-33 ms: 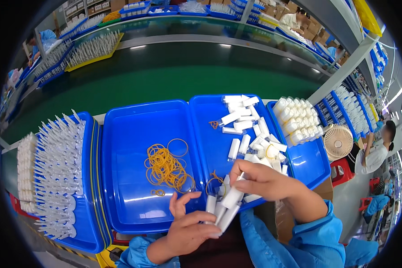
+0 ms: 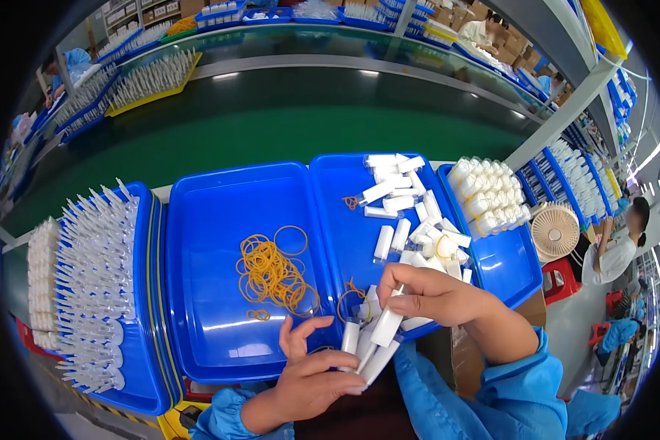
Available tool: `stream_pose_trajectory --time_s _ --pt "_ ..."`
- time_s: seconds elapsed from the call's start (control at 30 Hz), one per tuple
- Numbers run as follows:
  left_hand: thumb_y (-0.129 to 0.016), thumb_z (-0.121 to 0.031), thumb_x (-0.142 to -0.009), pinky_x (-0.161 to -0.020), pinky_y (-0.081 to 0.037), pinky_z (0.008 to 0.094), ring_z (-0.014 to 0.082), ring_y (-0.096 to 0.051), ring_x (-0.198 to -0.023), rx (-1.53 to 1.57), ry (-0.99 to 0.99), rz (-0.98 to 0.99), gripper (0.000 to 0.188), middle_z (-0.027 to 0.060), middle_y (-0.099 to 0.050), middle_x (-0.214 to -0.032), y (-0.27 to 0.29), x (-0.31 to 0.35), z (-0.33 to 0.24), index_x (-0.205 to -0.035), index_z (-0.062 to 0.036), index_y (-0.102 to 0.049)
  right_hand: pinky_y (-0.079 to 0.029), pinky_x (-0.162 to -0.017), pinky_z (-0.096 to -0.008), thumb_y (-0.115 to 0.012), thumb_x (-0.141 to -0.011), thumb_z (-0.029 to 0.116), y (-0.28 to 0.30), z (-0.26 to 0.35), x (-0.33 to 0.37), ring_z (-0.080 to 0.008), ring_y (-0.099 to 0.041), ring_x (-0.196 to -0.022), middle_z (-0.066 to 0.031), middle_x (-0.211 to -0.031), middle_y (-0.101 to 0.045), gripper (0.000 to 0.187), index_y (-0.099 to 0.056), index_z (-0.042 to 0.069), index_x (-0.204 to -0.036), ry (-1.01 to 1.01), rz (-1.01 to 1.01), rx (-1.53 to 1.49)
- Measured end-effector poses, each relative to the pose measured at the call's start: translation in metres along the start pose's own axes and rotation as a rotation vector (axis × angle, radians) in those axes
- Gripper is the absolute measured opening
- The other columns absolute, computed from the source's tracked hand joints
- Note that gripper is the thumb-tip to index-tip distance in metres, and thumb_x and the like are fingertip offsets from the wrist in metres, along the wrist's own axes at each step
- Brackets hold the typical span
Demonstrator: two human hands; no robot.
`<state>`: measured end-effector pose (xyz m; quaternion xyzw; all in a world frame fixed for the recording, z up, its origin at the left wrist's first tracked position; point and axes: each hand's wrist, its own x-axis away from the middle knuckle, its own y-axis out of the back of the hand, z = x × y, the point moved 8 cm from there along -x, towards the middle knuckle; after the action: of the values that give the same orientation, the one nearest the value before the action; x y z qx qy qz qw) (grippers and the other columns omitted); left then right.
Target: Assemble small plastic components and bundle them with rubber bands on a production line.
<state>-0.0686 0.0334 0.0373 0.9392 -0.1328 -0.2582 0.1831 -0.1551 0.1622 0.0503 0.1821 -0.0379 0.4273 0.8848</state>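
Right now, the person at the work has both hands just off the near right corner of the rubber-band tray (image 2: 205, 308), a blue one that serves as my landmark. The left hand (image 2: 312, 374) gathers a small bunch of white blocks (image 2: 378, 363); some of its fingers press against the bunch, while others stand up and spread away from it. The right hand (image 2: 436, 297) comes in from the right of the landmark, its thumb and fingers pinching the upper end of a single white block (image 2: 386, 328), tilted and held right against the bunch.

Inside the landmark, toward its right side, lies a tangled heap of tan rubber bands (image 2: 271, 271). Directly to the right of it, the block tray (image 2: 341, 242) carries a jumble of loose white blocks (image 2: 400, 183), with a few bands among them. Farther right of the landmark, past that, white bundled pieces (image 2: 488, 194) sit in rows in another blue tray (image 2: 502, 268), and a beige fan (image 2: 555, 233) stands beyond. Left of the landmark is a stack of blue trays (image 2: 143, 367), topped with thin-tipped, whitish pieces (image 2: 99, 249) standing close together. Beyond its far edge stretches a green belt (image 2: 286, 132).
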Motion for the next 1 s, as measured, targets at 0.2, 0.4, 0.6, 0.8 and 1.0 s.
stream_pose_trajectory --time_s 0.2,0.4,0.6,0.8,1.0 --pt "-0.072 -0.026 -0.063 -0.099 -0.004 0.0517 0.0293 -0.042 -0.112 0.004 -0.067 0.035 0.012 -0.0081 -0.06 -0.086 -0.006 0.001 -0.01 -0.074 -0.0229 -0.067 -0.038 -0.066 -0.0232 -0.047 -0.092 0.023 -0.007 -0.007 0.008 -0.0069 -0.046 -0.076 -0.0002 -0.079 -0.052 0.018 -0.047 0.005 -0.095 -0.117 0.091 -0.192" --pt "-0.071 -0.029 -0.066 -0.102 -0.004 0.0499 0.0317 -0.045 -0.11 -0.01 -0.061 0.059 0.011 -0.0061 -0.062 -0.08 -0.006 0.0 -0.008 -0.074 -0.0233 -0.068 -0.038 -0.066 -0.0229 -0.046 -0.092 0.023 -0.007 -0.015 0.008 -0.0066 -0.045 -0.075 0.0005 -0.079 -0.052 0.018 -0.047 0.005 -0.094 -0.114 0.055 -0.236" --pt "-0.072 -0.029 -0.066 -0.103 -0.003 0.0493 0.0318 -0.046 -0.109 0.02 -0.067 0.087 0.01 -0.0062 -0.062 -0.079 -0.01 0.0 -0.009 -0.073 -0.0231 -0.068 -0.039 -0.067 -0.0243 -0.046 -0.092 0.022 -0.008 -0.003 0.011 -0.0091 -0.048 -0.076 -0.003 -0.078 -0.053 0.017 -0.047 0.005 -0.094 -0.131 0.034 -0.069" --pt "-0.072 -0.029 -0.065 -0.103 -0.002 0.0488 0.0319 -0.046 -0.109 0.042 -0.054 0.122 0.011 -0.0061 -0.062 -0.079 -0.013 0.001 -0.003 -0.073 -0.0222 -0.068 -0.041 -0.069 -0.027 -0.047 -0.092 0.021 -0.01 0.004 0.011 -0.0131 -0.053 -0.079 -0.0061 -0.082 -0.057 0.018 -0.047 0.004 -0.094 0.015 0.002 0.28" --pt "-0.072 -0.029 -0.066 -0.103 -0.003 0.0488 0.0329 -0.047 -0.108 0.071 -0.064 0.109 0.01 -0.0064 -0.062 -0.078 -0.011 0.0 -0.003 -0.072 -0.0219 -0.067 -0.042 -0.07 -0.0282 -0.047 -0.091 0.022 -0.011 -0.013 0.012 -0.0149 -0.054 -0.08 -0.0078 -0.084 -0.056 0.018 -0.047 0.004 -0.094 -0.17 0.051 0.002"
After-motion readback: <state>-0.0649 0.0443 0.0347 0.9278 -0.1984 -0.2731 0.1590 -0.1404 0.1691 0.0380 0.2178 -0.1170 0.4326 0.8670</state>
